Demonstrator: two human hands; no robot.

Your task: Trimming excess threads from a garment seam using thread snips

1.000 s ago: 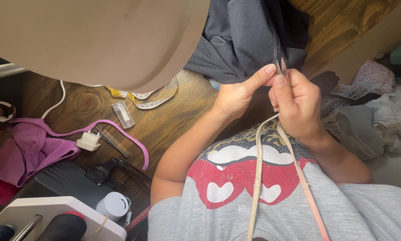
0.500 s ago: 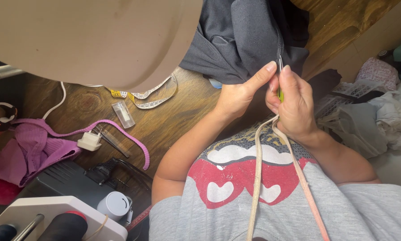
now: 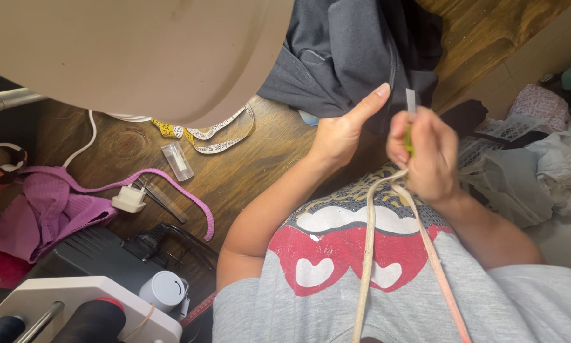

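My right hand (image 3: 425, 149) is clenched on a small green tool (image 3: 410, 136); my left hand (image 3: 344, 130) pinches the dark grey cloth (image 3: 355, 51) lying on the counter (image 3: 247, 171). I think the tool can slip and cut the cloth wrongly.

Right hand (image 3: 425, 149): motion-blurred; fingers indistinct.
Green-handled tool (image 3: 410, 136): mostly hidden inside the fist; kind impossible to tell; only a pale tip and a green sliver showing.
Tan cord (image 3: 368, 254): upper end lost in the fist, lower end cut by the bottom edge.
Dark grey garment (image 3: 355, 51): cut by the top edge; part hidden behind the left hand (image 3: 339, 133).
Beige curved surface (image 3: 133, 51): close, out of focus, covering the table behind.
Thread spools (image 3: 88, 321): cut by the bottom edge.
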